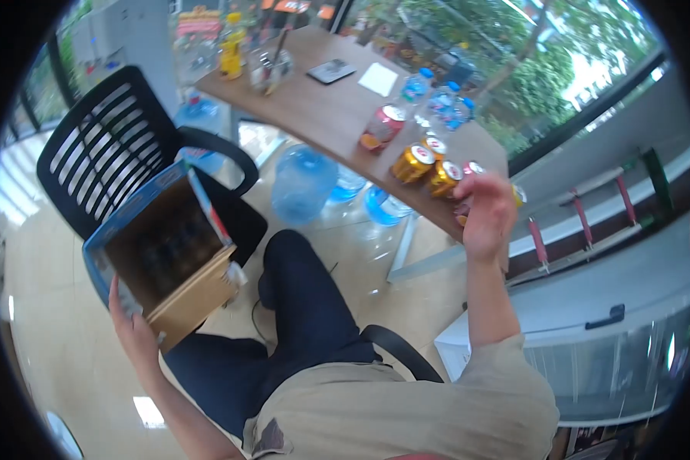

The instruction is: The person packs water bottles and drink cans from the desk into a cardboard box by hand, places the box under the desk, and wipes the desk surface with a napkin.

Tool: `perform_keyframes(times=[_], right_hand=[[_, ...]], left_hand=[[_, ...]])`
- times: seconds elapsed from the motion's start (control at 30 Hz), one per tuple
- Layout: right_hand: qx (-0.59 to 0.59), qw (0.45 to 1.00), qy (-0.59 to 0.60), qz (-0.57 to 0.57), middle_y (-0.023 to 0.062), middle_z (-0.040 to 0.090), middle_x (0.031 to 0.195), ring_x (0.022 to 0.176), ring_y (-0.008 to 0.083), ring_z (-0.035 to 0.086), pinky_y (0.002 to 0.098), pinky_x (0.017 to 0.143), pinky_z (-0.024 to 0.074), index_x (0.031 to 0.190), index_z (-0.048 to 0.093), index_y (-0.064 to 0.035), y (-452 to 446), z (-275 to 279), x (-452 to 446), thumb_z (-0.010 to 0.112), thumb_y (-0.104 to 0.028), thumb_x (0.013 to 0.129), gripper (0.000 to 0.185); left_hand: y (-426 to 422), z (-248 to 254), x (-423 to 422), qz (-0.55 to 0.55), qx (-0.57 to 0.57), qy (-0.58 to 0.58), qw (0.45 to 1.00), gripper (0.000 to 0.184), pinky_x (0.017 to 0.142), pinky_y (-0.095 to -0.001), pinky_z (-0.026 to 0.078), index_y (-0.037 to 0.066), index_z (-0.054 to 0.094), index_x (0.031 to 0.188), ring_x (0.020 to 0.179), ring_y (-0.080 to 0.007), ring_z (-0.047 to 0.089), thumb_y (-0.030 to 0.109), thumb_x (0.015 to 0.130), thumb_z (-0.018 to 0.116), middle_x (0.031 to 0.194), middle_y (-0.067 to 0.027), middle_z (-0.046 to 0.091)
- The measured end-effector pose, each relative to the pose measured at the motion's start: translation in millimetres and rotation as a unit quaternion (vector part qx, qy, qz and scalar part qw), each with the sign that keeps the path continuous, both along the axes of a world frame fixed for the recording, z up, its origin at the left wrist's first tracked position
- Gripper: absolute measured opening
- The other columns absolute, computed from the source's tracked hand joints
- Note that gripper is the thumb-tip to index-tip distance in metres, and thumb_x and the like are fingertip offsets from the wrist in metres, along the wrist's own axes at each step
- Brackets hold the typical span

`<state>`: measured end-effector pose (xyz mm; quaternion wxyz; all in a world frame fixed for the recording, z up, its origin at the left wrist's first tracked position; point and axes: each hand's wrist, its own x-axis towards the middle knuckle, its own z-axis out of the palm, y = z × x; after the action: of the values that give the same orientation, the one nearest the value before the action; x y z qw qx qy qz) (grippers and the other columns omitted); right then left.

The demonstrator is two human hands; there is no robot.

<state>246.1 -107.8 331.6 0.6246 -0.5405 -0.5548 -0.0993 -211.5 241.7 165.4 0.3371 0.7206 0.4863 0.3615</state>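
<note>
At lower left, my left hand (pixel 134 330) grips the near side of an open cardboard box (pixel 195 295), its fingers against the side wall. The box is tilted, with its mouth toward me; several dark, blurred items sit deep inside. My right hand (pixel 487 218) is raised at the table's right end, fingers loosely bent and slightly smeared, with nothing visible in it. Beside its fingers is a red can (pixel 461 211), partly hidden; I cannot tell whether they touch. Gold cans (pixel 413 164) and a larger red can (pixel 382 129) stand just left of it.
The box rests on a black office chair (pixel 107 153). On the wooden table (pixel 307 103) are small water bottles (pixel 416 84), a phone-like dark object (pixel 331 71), a white sheet (pixel 378 79) and a yellow bottle (pixel 231 47). Large blue water jugs (pixel 304 184) stand beneath it.
</note>
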Motion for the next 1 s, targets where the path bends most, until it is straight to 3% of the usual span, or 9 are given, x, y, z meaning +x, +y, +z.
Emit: perform_keyframes(times=[0.13, 0.23, 0.3, 0.43, 0.53, 0.83, 0.9, 0.97, 1.0], right_hand=[[-0.122, 0.977, -0.032, -0.174, 0.0097, 0.072, 0.108, 0.098, 0.0187, 0.069, 0.0351, 0.087, 0.0552, 0.117, 0.071, 0.001, 26, 59, 80, 0.058, -0.033, 0.112, 0.036], [-0.176, 0.935, -0.027, -0.307, 0.0093, 0.075, 0.11, 0.101, 0.0185, 0.071, 0.0344, 0.09, 0.0555, 0.121, 0.072, 0.0006, 37, 51, 188, 0.066, -0.027, 0.107, 0.032], [-0.228, 0.863, -0.136, -0.429, 0.0167, 0.074, 0.119, 0.109, 0.0286, 0.071, 0.042, 0.095, 0.0555, 0.126, 0.072, -0.004, 37, 38, 254, 0.075, -0.033, 0.099, 0.04], [-0.25, 0.818, -0.217, -0.47, 0.0208, 0.071, 0.13, 0.121, 0.0382, 0.068, 0.0478, 0.104, 0.0527, 0.133, 0.069, -0.0059, 32, 6, 328, 0.075, -0.032, 0.097, 0.045], [-0.399, 0.793, -0.137, -0.44, 0.023, 0.067, 0.137, 0.129, 0.0399, 0.064, 0.0492, 0.108, 0.0505, 0.137, 0.066, -0.0066, 36, 3, 325, 0.072, -0.031, 0.098, 0.046], [-0.418, 0.744, -0.19, -0.486, 0.0207, 0.072, 0.134, 0.123, 0.038, 0.069, 0.0479, 0.106, 0.0527, 0.135, 0.071, -0.0049, 1, -9, 379, 0.077, -0.04, 0.094, 0.054], [-0.401, 0.781, -0.192, -0.439, 0.0221, 0.076, 0.121, 0.118, 0.0402, 0.071, 0.0479, 0.103, 0.0543, 0.124, 0.075, -0.0017, -11, -20, 429, 0.079, -0.04, 0.093, 0.05], [-0.434, 0.749, -0.203, -0.458, 0.0202, 0.078, 0.109, 0.102, 0.0389, 0.075, 0.0487, 0.09, 0.0567, 0.118, 0.076, -0.0057, -5, 4, 371, 0.077, -0.04, 0.095, 0.042], [-0.402, 0.762, -0.216, -0.461, 0.0216, 0.077, 0.112, 0.106, 0.0396, 0.073, 0.0476, 0.093, 0.0561, 0.12, 0.075, -0.0058, -12, 2, 374, 0.076, -0.04, 0.097, 0.041]], left_hand=[[-5, 0, -2, 0.014, -0.016, 0.019, 1.0, 0.077, 0.127, -0.0438, 0.032, 0.009, 0.048, 0.159, 0.152, -0.0361, 0.045, -0.009, 0.085, 0.038, 0.16, -0.0186, 0.05], [-12, 5, -2, 0.019, -0.018, 0.024, 0.999, 0.077, 0.128, -0.045, 0.031, 0.009, 0.047, 0.159, 0.152, -0.0358, 0.044, -0.009, 0.085, 0.038, 0.16, -0.0183, 0.049], [-14, 6, -4, 0.025, -0.017, 0.025, 0.999, 0.077, 0.128, -0.0454, 0.031, 0.01, 0.047, 0.159, 0.152, -0.0359, 0.044, -0.009, 0.085, 0.038, 0.16, -0.0184, 0.049], [-17, 2, -7, 0.017, -0.01, 0.032, 0.999, 0.076, 0.128, -0.0451, 0.032, 0.011, 0.048, 0.159, 0.152, -0.0358, 0.045, -0.009, 0.087, 0.038, 0.159, -0.0175, 0.05], [-25, 3, -5, 0.024, -0.008, 0.031, 0.999, 0.075, 0.129, -0.0448, 0.031, 0.011, 0.048, 0.158, 0.152, -0.0356, 0.045, -0.01, 0.087, 0.038, 0.158, -0.017, 0.05], [-33, 6, 5, 0.013, 0.033, 0.018, 0.999, 0.075, 0.124, -0.0427, 0.035, 0.006, 0.052, 0.154, 0.148, -0.0364, 0.05, -0.011, 0.082, 0.043, 0.153, -0.0185, 0.057], [-34, 6, 4, 0.014, 0.071, 0.037, 0.997, 0.071, 0.12, -0.0439, 0.041, 0.008, 0.055, 0.152, 0.144, -0.0396, 0.052, -0.011, 0.084, 0.045, 0.149, -0.0204, 0.058], [-38, 10, 3, 0.03, 0.036, 0.016, 0.999, 0.071, 0.118, -0.0448, 0.043, 0.012, 0.056, 0.151, 0.141, -0.0409, 0.054, -0.01, 0.085, 0.046, 0.147, -0.022, 0.059], [-39, 9, 0, 0.022, 0.045, 0.013, 0.999, 0.071, 0.117, -0.0454, 0.043, 0.012, 0.055, 0.152, 0.14, -0.0428, 0.054, -0.01, 0.085, 0.047, 0.146, -0.0228, 0.058]])
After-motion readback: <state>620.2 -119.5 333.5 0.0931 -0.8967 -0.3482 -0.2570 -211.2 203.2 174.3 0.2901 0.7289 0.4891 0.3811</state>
